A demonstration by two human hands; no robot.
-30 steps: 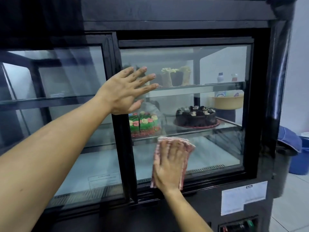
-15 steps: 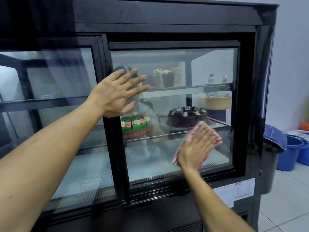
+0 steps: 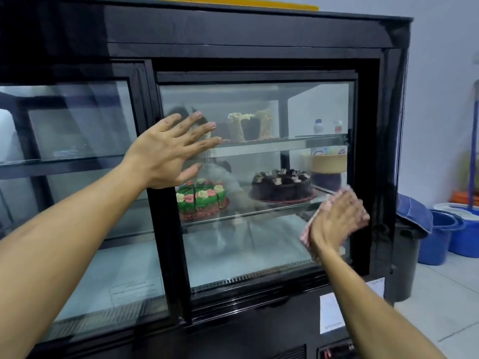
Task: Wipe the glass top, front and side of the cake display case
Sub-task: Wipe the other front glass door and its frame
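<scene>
Behind two glass doors (image 3: 254, 244), three cakes (image 3: 282, 186); flat fingers (image 3: 355, 206) press one cloth (image 3: 307, 233).

Inside the case, the middle glass shelf (image 3: 243, 212) carries a green cake (image 3: 201, 199), left of the cloth-pressing hand, and a chocolate cake (image 3: 282, 186) just beside it. The upper shelf (image 3: 272, 143) holds a cut cake (image 3: 250, 126).

Dim, even indoor light; hazy reflections veil the glass door (image 3: 259, 164); right hand (image 3: 337, 221) motion-blurred; wide-angle edges bend.
</scene>
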